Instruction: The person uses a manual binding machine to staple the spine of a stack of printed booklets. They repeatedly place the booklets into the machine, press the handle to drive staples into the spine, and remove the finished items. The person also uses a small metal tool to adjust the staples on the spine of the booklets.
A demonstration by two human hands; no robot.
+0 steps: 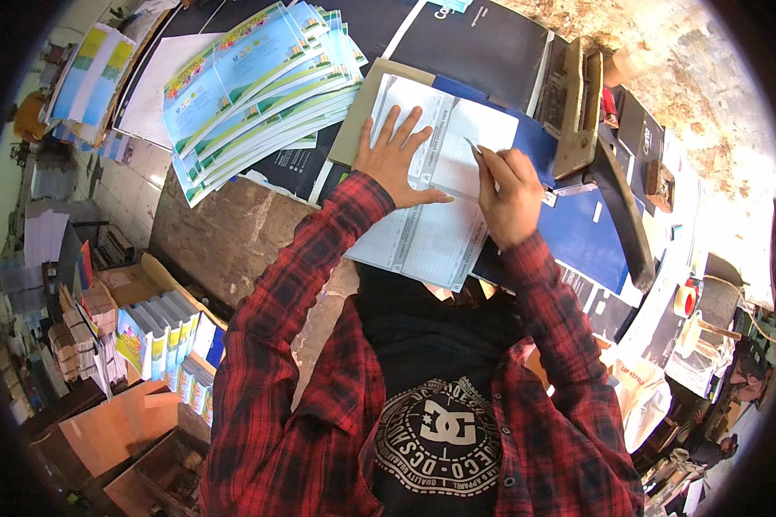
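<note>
Left hand, fingers spread flat, presses the printed sheet on the worktop; right hand fingers pinch a thin tool.

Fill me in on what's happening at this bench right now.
A person in a red plaid shirt works over a white printed sheet lying on a cluttered bench. The left hand presses flat on it, fingers spread. The right hand pinches a thin pointed tool whose tip meets the paper. A fanned stack of blue-green booklets lies to the left.

Cluttered worktable under fanned booklets, dark folders
</note>
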